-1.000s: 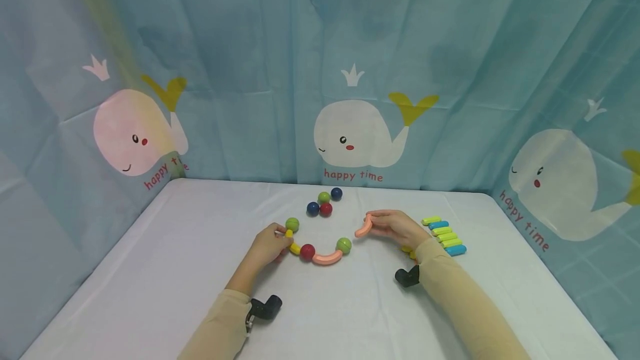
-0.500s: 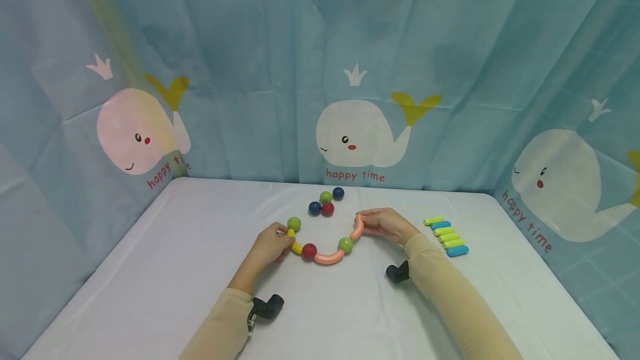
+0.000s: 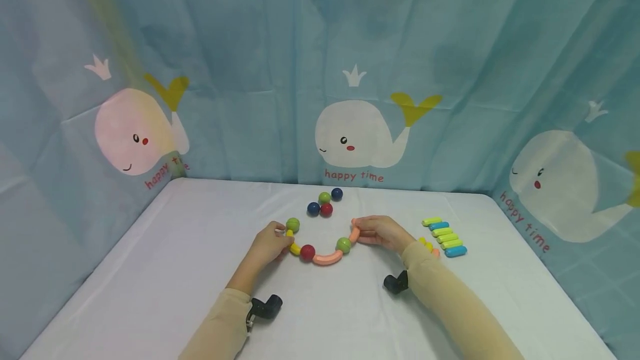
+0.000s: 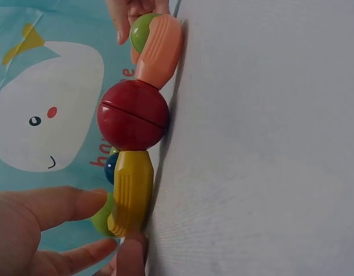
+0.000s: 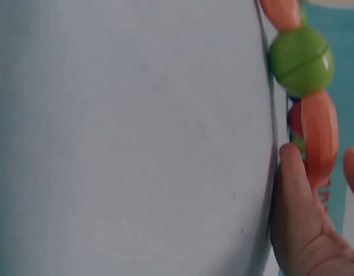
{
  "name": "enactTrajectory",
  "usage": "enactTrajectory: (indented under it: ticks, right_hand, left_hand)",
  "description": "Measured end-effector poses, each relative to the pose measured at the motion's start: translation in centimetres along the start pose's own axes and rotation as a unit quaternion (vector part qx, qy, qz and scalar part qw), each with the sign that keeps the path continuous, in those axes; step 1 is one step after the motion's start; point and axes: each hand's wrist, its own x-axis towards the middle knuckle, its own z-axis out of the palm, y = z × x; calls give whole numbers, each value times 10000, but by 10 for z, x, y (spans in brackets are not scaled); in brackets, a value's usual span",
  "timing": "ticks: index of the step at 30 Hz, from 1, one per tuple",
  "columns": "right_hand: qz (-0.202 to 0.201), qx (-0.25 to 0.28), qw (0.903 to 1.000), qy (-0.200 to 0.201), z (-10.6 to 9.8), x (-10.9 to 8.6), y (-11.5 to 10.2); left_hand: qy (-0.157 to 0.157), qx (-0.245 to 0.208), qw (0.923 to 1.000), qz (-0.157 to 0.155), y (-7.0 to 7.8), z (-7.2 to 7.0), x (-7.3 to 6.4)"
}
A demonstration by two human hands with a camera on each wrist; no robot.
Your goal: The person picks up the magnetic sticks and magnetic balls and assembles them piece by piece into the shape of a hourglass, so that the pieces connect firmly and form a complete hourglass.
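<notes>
A curved chain of toy rods and balls lies on the white table. My left hand (image 3: 270, 243) pinches the yellow curved rod (image 4: 133, 190) between thumb and fingers at the chain's left end. A green ball (image 3: 293, 224) touches that rod's far end. From there the chain passes a red ball (image 4: 134, 115), an orange curved rod (image 3: 327, 259) and another green ball (image 5: 301, 61). At the right end, my right hand (image 3: 382, 232) holds a second orange curved rod (image 5: 320, 138), which meets this green ball. One of its fingers stands apart from the rod in the right wrist view.
Behind the chain sit a red ball (image 3: 326, 209), a green ball (image 3: 324, 198) and two blue balls. Several short yellow-green and blue sticks (image 3: 448, 236) lie in a row at the right. Yellow and orange pieces (image 3: 425, 243) show partly behind the right forearm.
My right hand has moved left with the orange curved rod, from apart to touching the green ball at the chain's right end. My left hand keeps its place on the yellow rod.
</notes>
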Motion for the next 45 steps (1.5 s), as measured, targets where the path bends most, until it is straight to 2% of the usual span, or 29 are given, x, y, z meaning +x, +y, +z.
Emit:
enactTrajectory:
  ticks: [4, 10, 16, 23, 33, 38, 45]
  right_hand:
    - [122, -51, 9996, 237, 14, -10, 3]
    - [22, -395, 9976, 576, 28, -13, 5]
    - [-21, -264, 9982, 538, 30, -12, 6]
    - [77, -184, 9984, 537, 29, -12, 3]
    - [-88, -680, 9968, 422, 38, -13, -1]
    - [-169, -971, 9944, 376, 42, -13, 0]
    - [-192, -1575, 9873, 103, 45, -14, 1]
  left_hand:
    - [42, 94, 9999, -12, -2, -3, 4]
    - [4, 91, 10000, -17, -2, -1, 13]
    - [-6, 156, 9997, -164, 1, -3, 10]
    - [-104, 260, 9996, -4, 5, -6, 8]
    - [-201, 202, 9994, 192, 6, 3, 6]
    - [-149, 309, 9992, 209, 9, 8, 3]
    - [-289, 371, 9981, 393, 13, 12, 0]
